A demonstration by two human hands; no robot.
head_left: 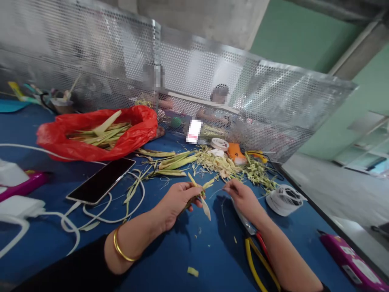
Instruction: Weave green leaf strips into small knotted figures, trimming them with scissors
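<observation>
My left hand (178, 198) is closed around a small bundle of pale yellow-green leaf strips (206, 209), whose pointed ends stick out past the fingers. A thin whitish thread (216, 190) runs from near this bundle to my right hand (244, 198), pinched between thumb and fingertips. Under the right hand and forearm lies a hand tool with grey metal jaws and red and yellow handles (251, 259), partly covered. To the right of that hand stands a spool of white thread (284, 201). Longer leaf strips (176, 161) lie beyond the left hand.
A red plastic bag (68, 151) full of leaf strips, a dark phone (101, 182) and white cables lie left. Behind the hands are pale shreds (217, 163), green sprigs (257, 172) and a lit phone (193, 130) before a perforated metal screen (273, 89). People sit beyond it.
</observation>
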